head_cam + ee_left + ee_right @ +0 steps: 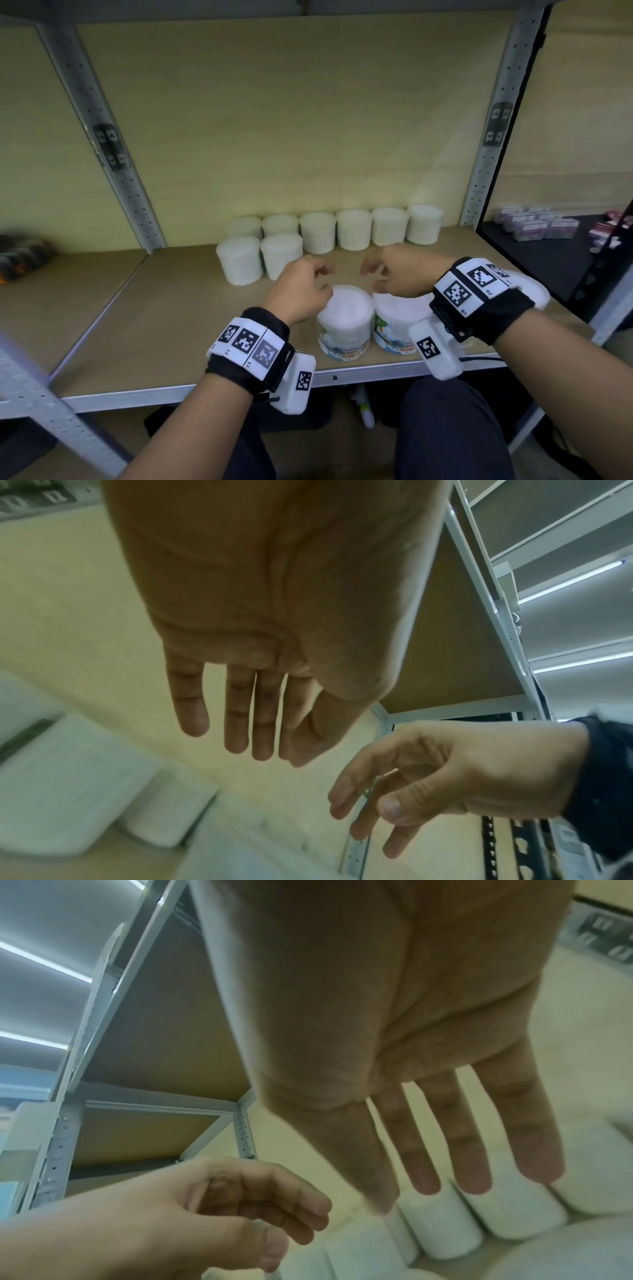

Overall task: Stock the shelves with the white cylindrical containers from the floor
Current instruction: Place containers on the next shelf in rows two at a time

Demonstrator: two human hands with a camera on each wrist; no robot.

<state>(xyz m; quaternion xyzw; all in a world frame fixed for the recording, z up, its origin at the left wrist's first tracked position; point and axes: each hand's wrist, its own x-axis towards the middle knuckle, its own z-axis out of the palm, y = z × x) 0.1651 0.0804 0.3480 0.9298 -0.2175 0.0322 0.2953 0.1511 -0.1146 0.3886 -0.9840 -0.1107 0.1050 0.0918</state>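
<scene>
Hands hovered empty, left hand point(297, 288) and right hand point(400, 271) loosely spread above two white cylindrical plastic containers point(345, 321), probably light, smooth-sided; grip around walls.

Two containers point(346, 320) before rows point(337, 229) on shelf point(154, 325)

shelf point(154, 318) left bare, containers point(318, 228) seemingly crowding back

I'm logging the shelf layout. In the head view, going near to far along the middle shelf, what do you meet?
Two labelled containers at the shelf's front edge → left hand and right hand → front pair of white containers → back row of containers.
</scene>
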